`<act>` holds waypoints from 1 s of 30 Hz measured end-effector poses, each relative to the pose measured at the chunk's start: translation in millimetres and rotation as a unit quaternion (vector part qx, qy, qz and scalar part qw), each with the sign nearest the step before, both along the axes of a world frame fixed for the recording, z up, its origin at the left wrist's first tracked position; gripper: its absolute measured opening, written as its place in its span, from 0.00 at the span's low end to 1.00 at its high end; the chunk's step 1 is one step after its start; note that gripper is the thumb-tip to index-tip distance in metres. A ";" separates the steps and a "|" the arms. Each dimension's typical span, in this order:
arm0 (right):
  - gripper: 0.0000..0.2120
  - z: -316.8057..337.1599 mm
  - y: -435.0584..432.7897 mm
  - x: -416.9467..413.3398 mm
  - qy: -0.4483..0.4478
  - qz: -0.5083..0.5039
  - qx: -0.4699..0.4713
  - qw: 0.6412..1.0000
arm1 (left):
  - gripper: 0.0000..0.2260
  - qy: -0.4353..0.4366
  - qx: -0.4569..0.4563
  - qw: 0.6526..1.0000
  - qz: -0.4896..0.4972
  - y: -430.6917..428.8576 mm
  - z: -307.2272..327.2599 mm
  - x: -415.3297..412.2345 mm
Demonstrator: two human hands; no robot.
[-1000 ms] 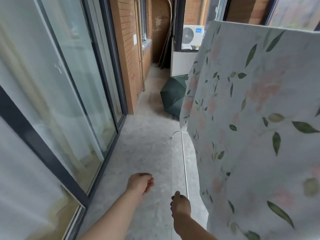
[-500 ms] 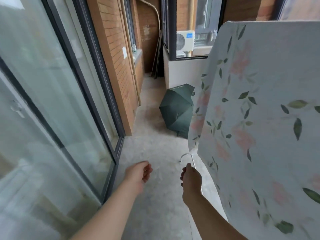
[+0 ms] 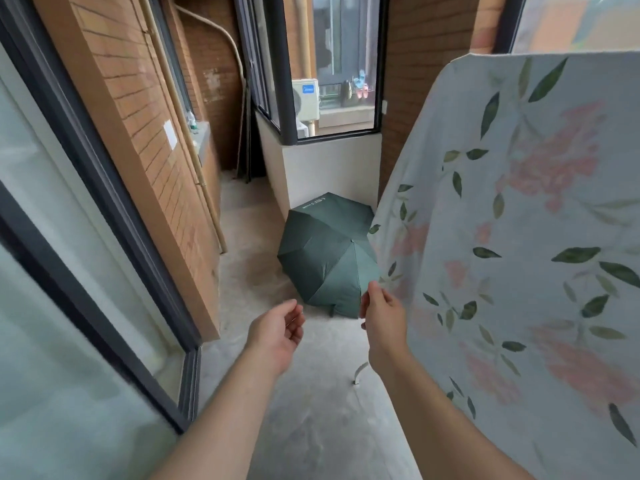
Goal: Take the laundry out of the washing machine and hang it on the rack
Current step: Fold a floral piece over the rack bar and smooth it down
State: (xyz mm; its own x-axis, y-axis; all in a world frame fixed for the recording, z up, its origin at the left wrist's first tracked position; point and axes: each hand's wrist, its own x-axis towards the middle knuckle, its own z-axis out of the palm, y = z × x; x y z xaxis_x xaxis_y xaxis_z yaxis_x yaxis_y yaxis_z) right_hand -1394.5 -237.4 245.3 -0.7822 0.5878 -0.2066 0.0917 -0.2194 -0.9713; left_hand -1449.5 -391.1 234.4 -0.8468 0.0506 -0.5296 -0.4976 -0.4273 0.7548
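A white floral sheet (image 3: 519, 258) with green leaves and pink flowers hangs over the drying rack and fills the right side. The sheet hides the rack except for one white foot (image 3: 358, 372) on the floor. My right hand (image 3: 382, 317) is raised at the sheet's left edge, thumb and fingertips pinched together on the hem. My left hand (image 3: 278, 329) hovers beside it, palm turned right, fingers relaxed and holding nothing. The washing machine is not in view.
An open dark green umbrella (image 3: 327, 258) lies on the concrete floor just beyond my hands. Glass sliding doors (image 3: 69, 271) and a brick wall (image 3: 152, 140) line the left. A low white wall with a window (image 3: 332, 168) closes the far end.
My view has lifted and moved forward along the balcony. Both hands have risen, and my right hand has gone from above the rack's foot up to the sheet's edge.
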 end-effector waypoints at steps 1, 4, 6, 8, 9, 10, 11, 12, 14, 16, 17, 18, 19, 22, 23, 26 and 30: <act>0.16 2.5 -2.7 -35.9 0.011 -0.029 -0.013 0.999 | 0.03 0.006 -0.003 1.000 -0.028 -0.6 5.1 -42.2; 0.14 14.1 -2.4 -91.3 0.012 -0.078 -0.026 0.997 | 0.04 0.017 -0.022 0.996 -0.080 1.1 20.3 -111.4; 0.14 17.3 3.3 -126.7 0.001 -0.106 -0.030 0.994 | 0.05 0.025 -0.024 0.994 -0.106 9.4 28.6 -158.6; 0.14 16.3 11.1 -160.6 -0.017 -0.138 -0.039 0.990 | 0.05 0.023 -0.025 0.990 -0.136 21.7 31.4 -201.5; 0.15 12.1 16.2 -179.0 -0.024 -0.158 -0.044 0.986 | 0.05 0.017 -0.026 0.987 -0.155 30.0 29.1 -222.6; 0.15 7.5 21.8 -194.1 -0.032 -0.172 -0.046 0.983 | 0.05 0.010 -0.028 0.985 -0.171 38.2 24.5 -240.5; 0.15 2.4 28.3 -209.3 -0.041 -0.187 -0.045 0.981 | 0.05 0.003 -0.030 0.982 -0.186 46.9 19.6 -257.8; 0.16 -3.2 35.1 -222.9 -0.048 -0.197 -0.044 0.978 | 0.05 -0.005 -0.030 0.980 -0.198 55.8 14.7 -272.8; 0.16 -19.5 53.1 -259.1 -0.065 -0.217 -0.042 0.973 | 0.06 -0.018 -0.031 0.974 -0.222 76.3 1.9 -308.8; 0.16 -35.3 71.8 -292.1 -0.076 -0.233 -0.044 0.968 | 0.06 -0.027 -0.037 0.970 -0.239 96.2 -7.8 -341.0; 0.16 -45.3 85.0 -317.2 -0.080 -0.241 -0.048 0.966 | 0.06 -0.028 -0.045 0.966 -0.255 110.4 -13.4 -364.7; 0.16 -52.5 94.6 -335.4 -0.086 -0.247 -0.059 0.964 | 0.05 -0.030 -0.057 0.961 -0.268 120.5 -15.5 -381.7; 0.15 -57.9 104.2 -353.0 -0.091 -0.253 -0.076 0.960 | 0.04 -0.034 -0.068 0.957 -0.280 131.1 -15.9 -398.6; 0.11 -74.6 130.4 -406.9 -0.100 -0.263 -0.158 0.946 | 0.03 -0.043 -0.104 0.940 -0.323 166.2 -15.3 -452.7; 0.09 -78.4 138.5 -424.9 -0.102 -0.262 -0.183 0.942 | 0.03 -0.044 -0.112 0.933 -0.338 179.2 -14.9 -471.4; 0.05 -87.8 155.1 -456.3 -0.109 -0.289 -0.255 0.916 | 0.04 -0.051 -0.118 0.917 -0.378 212.2 -13.5 -508.9; 0.02 -109.7 173.6 -492.1 -0.078 -0.350 -0.396 0.845 | 0.06 -0.053 -0.115 0.895 -0.429 254.0 -24.0 -560.2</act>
State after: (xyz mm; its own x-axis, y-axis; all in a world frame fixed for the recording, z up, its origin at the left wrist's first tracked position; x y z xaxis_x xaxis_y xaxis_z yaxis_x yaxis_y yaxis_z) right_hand -1886.6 -63.7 135.6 -0.2269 0.5239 -0.8210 -0.2155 -0.8491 -0.4823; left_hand -2009.7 -137.1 210.3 -0.4930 0.5366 -0.6849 -0.6426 0.3061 0.7024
